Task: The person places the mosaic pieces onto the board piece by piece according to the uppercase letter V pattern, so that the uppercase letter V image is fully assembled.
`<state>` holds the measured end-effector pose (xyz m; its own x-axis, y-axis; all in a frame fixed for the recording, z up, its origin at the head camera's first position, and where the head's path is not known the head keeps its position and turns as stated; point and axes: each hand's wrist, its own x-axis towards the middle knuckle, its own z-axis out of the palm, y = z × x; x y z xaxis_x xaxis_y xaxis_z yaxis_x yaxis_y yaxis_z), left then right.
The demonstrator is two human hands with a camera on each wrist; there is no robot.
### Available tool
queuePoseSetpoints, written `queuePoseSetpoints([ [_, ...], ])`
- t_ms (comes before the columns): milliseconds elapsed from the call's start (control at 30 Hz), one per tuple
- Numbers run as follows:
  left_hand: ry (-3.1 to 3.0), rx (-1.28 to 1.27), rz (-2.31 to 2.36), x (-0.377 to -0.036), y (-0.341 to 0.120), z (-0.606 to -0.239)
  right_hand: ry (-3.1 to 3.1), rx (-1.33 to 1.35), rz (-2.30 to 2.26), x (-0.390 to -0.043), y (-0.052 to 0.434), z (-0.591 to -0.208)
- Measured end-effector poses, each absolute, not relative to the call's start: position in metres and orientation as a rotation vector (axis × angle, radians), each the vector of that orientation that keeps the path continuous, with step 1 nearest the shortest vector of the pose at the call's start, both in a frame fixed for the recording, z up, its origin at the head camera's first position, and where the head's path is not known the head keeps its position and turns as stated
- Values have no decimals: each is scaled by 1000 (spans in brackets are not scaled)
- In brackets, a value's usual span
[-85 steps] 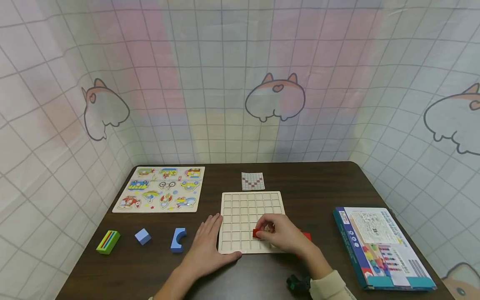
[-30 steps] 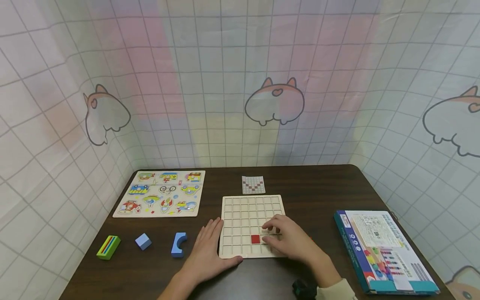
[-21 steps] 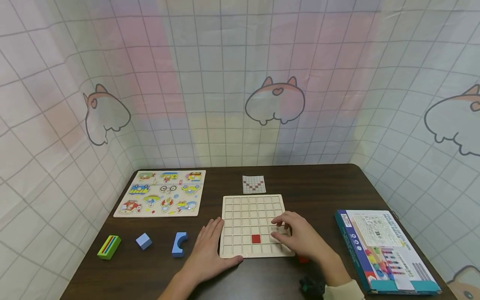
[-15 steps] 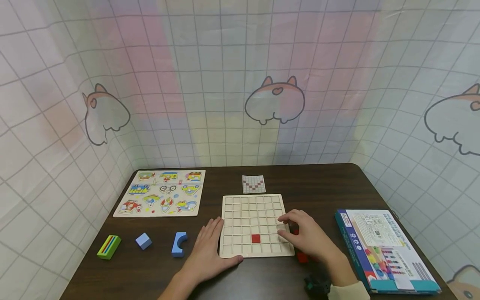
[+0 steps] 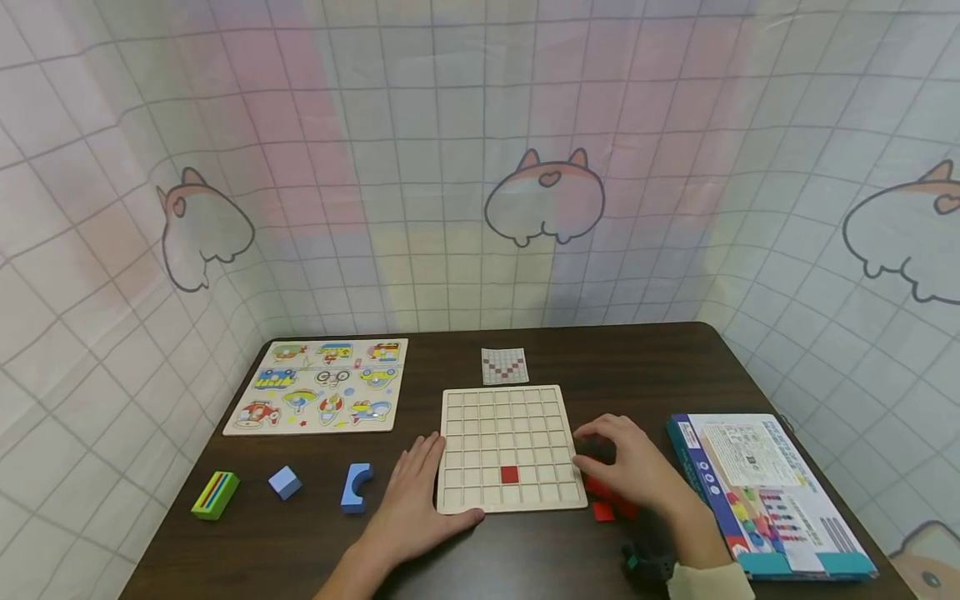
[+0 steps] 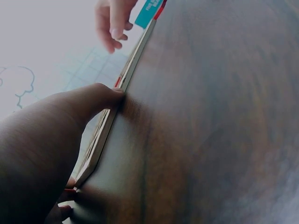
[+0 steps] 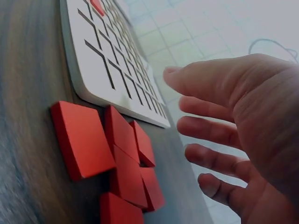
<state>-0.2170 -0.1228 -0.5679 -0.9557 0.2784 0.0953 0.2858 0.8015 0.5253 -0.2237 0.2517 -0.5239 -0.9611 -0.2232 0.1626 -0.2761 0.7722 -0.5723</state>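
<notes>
**Red tile in the wooden grid, more red beside it**

My left grip [image 5: 420,508] is wide, its fingers straight and their tips at the left edge of the wooden grid board [image 5: 480,433], its thumb pressing the near edge. One red square tile [image 5: 509,474] sits in a cell toward the board's near side.

My right grip [image 5: 633,467] is wide and empty, thumb parted from the loosely bent fingers, just beyond the board's right edge. Near it, apart from my fingers, loose red tiles [image 7: 84,140] lie clustered beside the board's near right corner.

The board lies on the dark worktop [image 5: 622,367], with a small pattern card [image 5: 504,367] just past its far edge. To my left are a vehicle picture puzzle [image 5: 390,392], a striped green block [image 5: 216,495], a blue cube [image 5: 285,482] and a blue arch block [image 5: 356,488]; to my right, a flat toy box [image 5: 772,492].
</notes>
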Motion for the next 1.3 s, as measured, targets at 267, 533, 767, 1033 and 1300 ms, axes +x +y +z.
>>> queuePoseSetpoints([
  [267,-2972,-466,-870,-218,-123,-567,-2908,408,950,-221,267,-527],
  [533,-2978,-461,-870,-217,-123,-565,-2950,404,925,-218,274,-528],
  [767,-2996,-453,-869,-217,-122,-566,-2964,329,812,-219,270,-531],
  [1033,-2984,-463,-860,-217,-123,-566,-3003,208,734,-221,264,-533],
  [1300,-2984,-467,-858,-218,-123,-567,-3013,180,770,-223,261,-533],
])
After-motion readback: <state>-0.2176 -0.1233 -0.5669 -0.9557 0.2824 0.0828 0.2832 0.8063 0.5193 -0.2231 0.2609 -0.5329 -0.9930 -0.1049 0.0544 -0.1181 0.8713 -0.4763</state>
